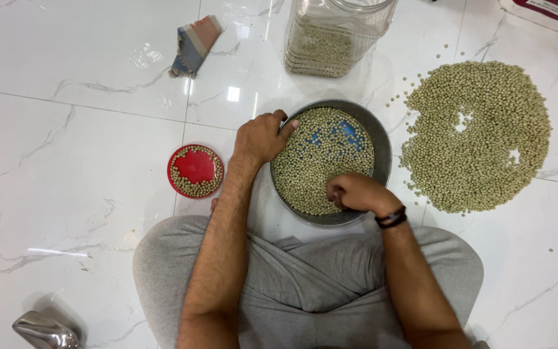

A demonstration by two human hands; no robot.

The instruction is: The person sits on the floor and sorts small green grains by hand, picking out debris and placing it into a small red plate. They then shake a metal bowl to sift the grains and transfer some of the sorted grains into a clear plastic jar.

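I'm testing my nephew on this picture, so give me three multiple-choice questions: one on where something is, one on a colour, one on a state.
1. Where does the small lid of peas lie?
A. Left of the round metal tray
B. Inside the jar
C. On the loose pea pile

2. What colour is that lid?
A. Blue
B. Red
C. Black

3. What is the left hand doing?
A. Lifting the clear plastic jar
B. Gripping the tray's rim
C. Resting flat on the floor

Answers: 1 A, it sits on the floor left of the tray. 2 B, red shows between the peas. 3 B, its fingers curl over the rim while the right hand rests in the peas.
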